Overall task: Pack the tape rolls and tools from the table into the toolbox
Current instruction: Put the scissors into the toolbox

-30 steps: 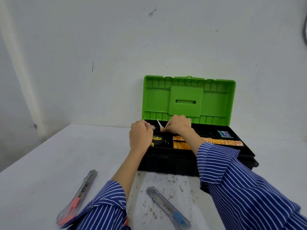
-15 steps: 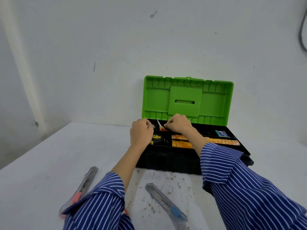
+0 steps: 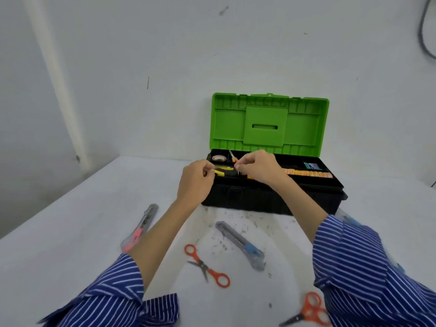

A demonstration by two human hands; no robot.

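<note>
The black toolbox [image 3: 259, 204] stands open against the wall with its green lid [image 3: 269, 123] upright. Its top tray holds a tape roll [image 3: 219, 158], a yellow-and-black tape measure [image 3: 224, 171], orange packets [image 3: 309, 173] and a blue card [image 3: 312, 165]. My right hand [image 3: 257, 169] hovers over the tray, fingers pinched at a small orange-handled tool [image 3: 232, 156]. My left hand [image 3: 195, 182] is curled at the tray's left front, its fingertips touching the tape measure's end. On the table lie a pink-slider utility knife [image 3: 141, 226], a blue-slider utility knife [image 3: 240, 244] and two orange scissors [image 3: 207, 265] [image 3: 309, 310].
The white table [image 3: 70, 232] has dark specks in front of the toolbox. Another clear knife-like tool [image 3: 346, 217] shows partly behind my right sleeve. The white wall is right behind the lid, and a dark cable [image 3: 424, 31] hangs at the upper right.
My view has tipped down, so both scissors now show. Both hands have drawn slightly toward the tray's front, over the tape measure, and the tape roll is uncovered.
</note>
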